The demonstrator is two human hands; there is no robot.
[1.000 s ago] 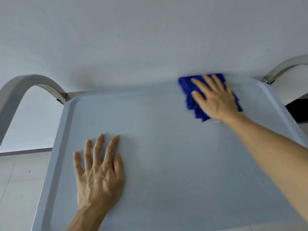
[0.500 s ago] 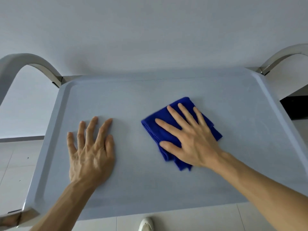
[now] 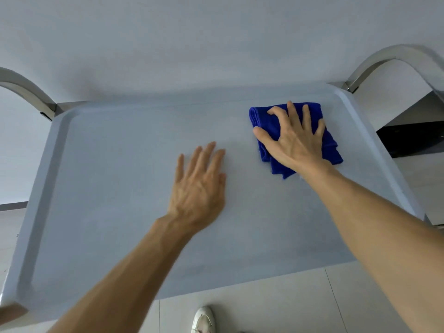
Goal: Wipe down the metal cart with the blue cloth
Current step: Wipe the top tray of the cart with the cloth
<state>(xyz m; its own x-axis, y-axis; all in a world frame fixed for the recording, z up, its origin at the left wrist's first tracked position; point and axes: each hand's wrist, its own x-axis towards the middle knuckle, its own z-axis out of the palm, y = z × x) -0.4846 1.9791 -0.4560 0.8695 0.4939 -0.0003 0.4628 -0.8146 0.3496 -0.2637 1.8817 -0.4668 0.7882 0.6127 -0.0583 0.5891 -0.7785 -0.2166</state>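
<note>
r-hand fingers [image 3: 292, 111] spread flat on folded fuzzy blue cloth [image 3: 330, 143], smooth matte metal cart [image 3: 108, 164] top

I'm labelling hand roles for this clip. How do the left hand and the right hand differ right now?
The right hand presses on the folded blue cloth; the left hand lies bare on the cart top. The right hand sits near the far right corner, the left hand near the middle. The right hand's fingers are spread, the left hand's close together. Both are palm down.
</note>
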